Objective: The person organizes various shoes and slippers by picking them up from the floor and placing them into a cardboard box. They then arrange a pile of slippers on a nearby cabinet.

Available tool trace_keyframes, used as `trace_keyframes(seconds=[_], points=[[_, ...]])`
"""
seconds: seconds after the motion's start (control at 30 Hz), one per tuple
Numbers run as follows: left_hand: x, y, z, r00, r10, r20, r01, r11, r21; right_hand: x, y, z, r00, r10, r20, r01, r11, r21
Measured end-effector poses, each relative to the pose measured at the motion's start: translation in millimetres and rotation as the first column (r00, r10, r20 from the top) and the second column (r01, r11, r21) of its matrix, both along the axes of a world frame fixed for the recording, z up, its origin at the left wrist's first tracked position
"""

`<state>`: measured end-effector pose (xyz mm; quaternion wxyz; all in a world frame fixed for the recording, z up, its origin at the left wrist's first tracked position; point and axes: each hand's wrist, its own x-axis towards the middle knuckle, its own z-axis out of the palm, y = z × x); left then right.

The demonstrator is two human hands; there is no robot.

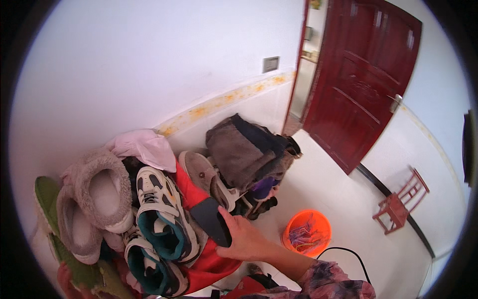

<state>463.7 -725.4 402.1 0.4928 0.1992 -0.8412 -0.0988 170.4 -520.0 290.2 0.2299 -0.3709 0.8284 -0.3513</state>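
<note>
My right hand (242, 237) grips a dark flat object (209, 220) with a rounded end, perhaps a slipper, over red cloth (213, 265). Just left of it lies a pair of beige and black sneakers with teal lining, one sneaker (164, 220) above the other (149, 269). Fluffy grey-brown slippers (106, 192) sit further left, beside a green slipper (48, 202). At the lower left, what looks like my left hand (67, 278) is blurred and partly cut off by green-brown material (106, 280); its grip is not clear.
Pink cloth (145, 145) and a grey-brown shoe (199, 170) lie by the wall. A brown and black cloth bundle (250, 149) is behind. An orange bucket (285, 231) holding colourful strands stands on the floor near a black cable (354, 254). A red wooden chair (396, 209) and open red door (362, 82) are beyond.
</note>
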Motion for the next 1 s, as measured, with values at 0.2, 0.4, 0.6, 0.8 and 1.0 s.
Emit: trace_keyframes(seconds=[0.2,0.4,0.6,0.8,1.0], points=[[-68,68,3,0.953,-0.127,0.275,0.133,0.991,-0.001,-66,16,-22,0.992,0.028,0.124,0.007,0.961,-0.276],[-72,87,-17,0.972,-0.125,0.198,0.067,0.959,0.275,-210,-26,-14,0.847,-0.291,-0.445,0.222,0.954,-0.201],[-86,97,-25,0.966,-0.076,0.247,-0.027,0.921,0.387,-290,-59,-69,0.867,-0.068,-0.493,0.279,0.886,0.370],[-74,103,-28,0.965,0.032,0.262,-0.150,0.885,0.442,-260,-75,-52,0.843,0.011,-0.538,0.136,0.963,0.233],[-81,104,-34,0.964,-0.008,0.267,-0.113,0.893,0.436,-169,-119,-80,0.642,0.378,-0.668,-0.393,0.909,0.136]])
